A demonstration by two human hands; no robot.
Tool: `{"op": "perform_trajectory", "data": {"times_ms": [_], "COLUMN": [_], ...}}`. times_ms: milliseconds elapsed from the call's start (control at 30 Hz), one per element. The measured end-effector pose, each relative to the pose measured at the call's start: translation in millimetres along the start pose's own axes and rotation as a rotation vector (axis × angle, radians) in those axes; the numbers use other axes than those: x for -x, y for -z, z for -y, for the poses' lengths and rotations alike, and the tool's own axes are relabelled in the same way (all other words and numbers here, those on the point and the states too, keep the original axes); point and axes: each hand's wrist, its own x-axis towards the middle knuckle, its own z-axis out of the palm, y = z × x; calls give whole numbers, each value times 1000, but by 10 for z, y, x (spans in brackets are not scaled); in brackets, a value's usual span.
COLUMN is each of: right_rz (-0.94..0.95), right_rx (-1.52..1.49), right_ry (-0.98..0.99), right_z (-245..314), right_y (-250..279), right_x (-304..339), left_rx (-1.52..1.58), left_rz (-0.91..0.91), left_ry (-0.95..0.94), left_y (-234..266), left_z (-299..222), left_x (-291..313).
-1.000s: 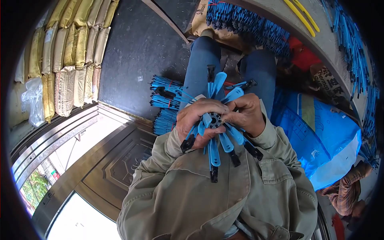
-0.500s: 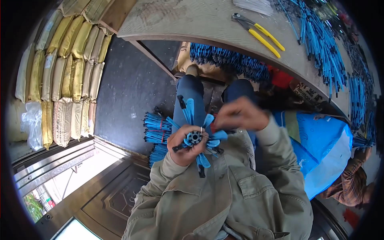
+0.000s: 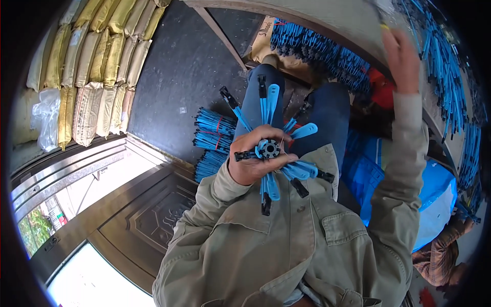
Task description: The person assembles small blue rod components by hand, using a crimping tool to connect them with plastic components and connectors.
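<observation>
The left hand (image 3: 244, 166) held the black hub (image 3: 270, 149) of a radial assembly before the jacket (image 3: 240, 250); its fingers curled about the rim, thumb opposing forefinger. Blue arms (image 3: 273, 188) with black end clips (image 3: 300, 190) fanned outward. The assembly appeared light, the hub stiff, the arms slender, smooth and liable to swing; the hub rim was judged the secure holding point. Blue bundles (image 3: 215, 124) lay left of the assembly. Farther off, the right hand (image 3: 403, 64) was at the worktop (image 3: 327, 13), by its near edge, close to a blurred yellow part (image 3: 384, 25); whether its fingers pinched this could not be told.
</observation>
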Motion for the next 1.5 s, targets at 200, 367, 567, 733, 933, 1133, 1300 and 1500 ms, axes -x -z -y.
{"op": "perform_trajectory", "data": {"times_ms": [200, 367, 567, 733, 933, 1133, 1300, 1500], "right_rz": [175, -136, -397, -389, -330, -138, -100, 716], "right_rx": [-207, 483, 557, 546, 478, 422, 144, -159], "right_ry": [207, 629, 770, 840, 767, 435, 315, 591], "right_z": [999, 1245, 1208, 1270, 1357, 1535, 1567, 1327], "right_y": [300, 265, 140, 55, -32, -165, -79, 636], "right_x": [896, 799, 766, 843, 1086, 1488, 1545, 846], "left_rx": [-1, -77, -19, 22, -31, -52, -52, -26], "left_rz": [-8, 37, 31, 128, 110, 47, 30, 232], "left_ry": [33, 21, 49, 111, 48, 71, 79, 46], "left_y": [65, 96, 70, 103, 138, 116, 100, 188], "left_z": [4, -1, -69, -68, -52, -37, -49, -106], "left_x": [10, -13, -17, -17, -7, 60, 101, 94]}}
